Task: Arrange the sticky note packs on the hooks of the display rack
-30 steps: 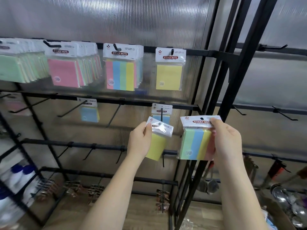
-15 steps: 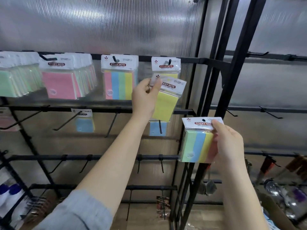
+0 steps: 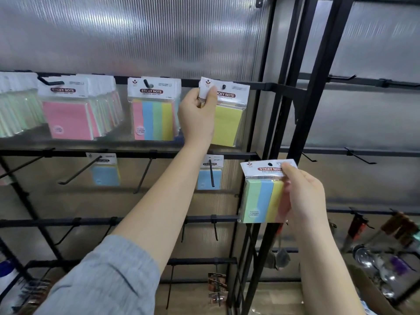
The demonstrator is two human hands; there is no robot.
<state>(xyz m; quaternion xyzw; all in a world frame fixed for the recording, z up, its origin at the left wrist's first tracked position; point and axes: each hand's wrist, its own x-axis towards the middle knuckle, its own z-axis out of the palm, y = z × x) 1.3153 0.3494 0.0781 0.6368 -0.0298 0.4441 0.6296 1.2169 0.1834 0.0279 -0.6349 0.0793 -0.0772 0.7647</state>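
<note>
While the left hand [image 3: 197,114] pinches the white header card of a yellow pack [image 3: 227,123], that pack hangs face-out on the top rail's rightmost hook [image 3: 224,86], the hook tip showing through the header hole. Long axis near vertical, header up, lower edge swung slightly right. Fingers clamped on the header's left corner, thumb in front.

Right hand [image 3: 304,196] holds a striped pack [image 3: 263,196] lower right, in front of the black upright [image 3: 313,92], header up, face toward camera, tilted a little; fingers curled round its right edge, thumb on the header.

Left of the yellow pack on the same rail: a striped four-colour stack [image 3: 154,114], then a pink stack [image 3: 68,119]. Two blue packs [image 3: 209,176] hang on the rail below.

Change from half a second back: the yellow pack was tilted and off the hook, held in front of it; now its hole is over the hook. Right hand and its pack sit about the same.
</note>
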